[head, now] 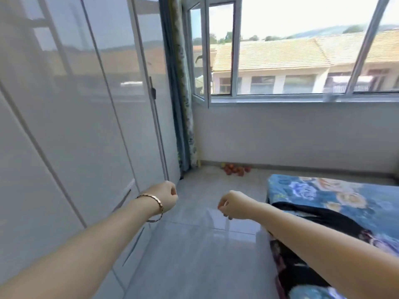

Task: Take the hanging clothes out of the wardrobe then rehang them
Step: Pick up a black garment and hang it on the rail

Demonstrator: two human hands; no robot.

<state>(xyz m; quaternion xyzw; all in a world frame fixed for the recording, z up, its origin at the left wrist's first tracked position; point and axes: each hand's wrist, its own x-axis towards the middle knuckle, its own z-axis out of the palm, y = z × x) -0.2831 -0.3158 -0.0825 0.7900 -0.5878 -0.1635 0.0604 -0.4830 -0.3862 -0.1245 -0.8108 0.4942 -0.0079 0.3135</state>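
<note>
1. head view: the left hand (166, 197) is held out over the floor (194, 251), just beside the lower part of the wardrobe (71, 117). its fingers are clenched inward and grasp nothing that shows.
2. a gold bracelet (153, 204) sits on the left wrist.
3. the right hand (233, 205) is raised over the floor, apart from the left hand. its wrist is bent, its fingers are curled downward, and nothing is in them.
4. the wardrobe fills the left side. its glossy pale doors are closed, with a slim dark handle (153, 91) on the far door. no hanging clothes can be seen through the doors.
5. a dark cloth with a flower print (319, 221) lies on the bed (319, 190) at the right, partly under the right forearm. i cannot tell whether it is a garment.
6. the bed has a blue floral cover.
7. a patterned curtain (182, 93) hangs between the wardrobe and the open window (200, 57).
8. red fruit (235, 169) lies on the floor by the far wall.
</note>
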